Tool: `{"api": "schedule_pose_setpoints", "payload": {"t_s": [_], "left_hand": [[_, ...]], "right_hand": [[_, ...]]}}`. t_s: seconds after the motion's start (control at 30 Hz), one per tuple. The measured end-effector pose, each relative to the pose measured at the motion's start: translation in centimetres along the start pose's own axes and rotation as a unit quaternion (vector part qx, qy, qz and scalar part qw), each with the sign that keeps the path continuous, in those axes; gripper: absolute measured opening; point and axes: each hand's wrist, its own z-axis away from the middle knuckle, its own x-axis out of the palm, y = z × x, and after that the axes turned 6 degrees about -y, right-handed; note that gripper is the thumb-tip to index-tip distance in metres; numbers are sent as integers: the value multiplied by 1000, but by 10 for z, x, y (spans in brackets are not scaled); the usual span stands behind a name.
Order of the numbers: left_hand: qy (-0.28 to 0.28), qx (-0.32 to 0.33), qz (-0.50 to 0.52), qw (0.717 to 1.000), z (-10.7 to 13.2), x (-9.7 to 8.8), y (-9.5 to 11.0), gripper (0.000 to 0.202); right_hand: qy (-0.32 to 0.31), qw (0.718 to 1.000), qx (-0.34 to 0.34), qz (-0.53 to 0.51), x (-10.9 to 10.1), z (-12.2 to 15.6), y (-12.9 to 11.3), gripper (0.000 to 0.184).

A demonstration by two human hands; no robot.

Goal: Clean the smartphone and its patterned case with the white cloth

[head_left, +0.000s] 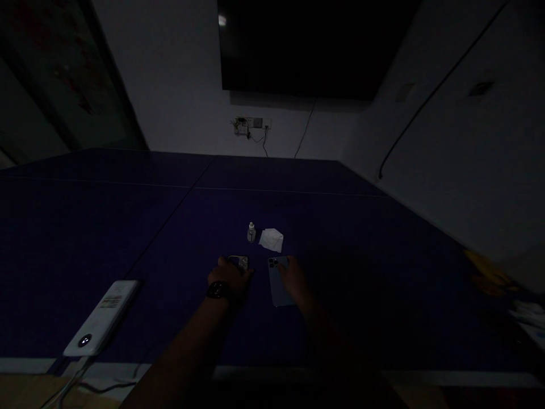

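Note:
The room is dim. My left hand, with a dark watch on its wrist, is closed over a small dark object whose top edge has a pale camera surround; it looks like a phone or a phone case, mostly covered by the hand. My right hand grips the right side of a blue-grey phone, its back and camera lenses facing up. Both things are at the dark blue table. Just beyond them stand a small clear bottle with a white cap and a crumpled white tissue.
A white power bank-like box with cables lies at the table's left front. Wall sockets and a large dark screen are at the back. Yellow and white items sit at the far right.

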Motion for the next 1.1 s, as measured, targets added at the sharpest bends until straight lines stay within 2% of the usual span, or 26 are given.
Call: {"api": "schedule_pose_setpoints", "payload": {"t_s": [0.2, 0.43, 0.6, 0.7, 0.87, 1.03, 1.1], "left_hand": [[-2, 14, 3, 1000, 8, -2, -3, 92], [-3, 6, 5, 1000, 11, -1, -9, 101], [10, 12, 3, 1000, 10, 1, -14, 96], [37, 43, -6, 998, 7, -1, -19, 84], [58, 119, -31, 991, -2, -14, -26, 62], [72, 211, -58, 973, -8, -22, -22, 46], [80, 233, -63, 967, -10, -22, -18, 42]], "right_hand": [[4, 997, -42, 61, 0, 2, 5, 22], [-13, 991, -39, 128, 1, 6, 5, 48], [-31, 989, -31, 143, -4, 2, 5, 41], [-31, 988, -40, 145, -16, -11, 4, 34], [-20, 989, -56, 134, -37, -51, 6, 23], [-12, 992, -46, 116, -44, -86, 12, 16], [-4, 993, -44, 113, -43, -97, 14, 19]]}}
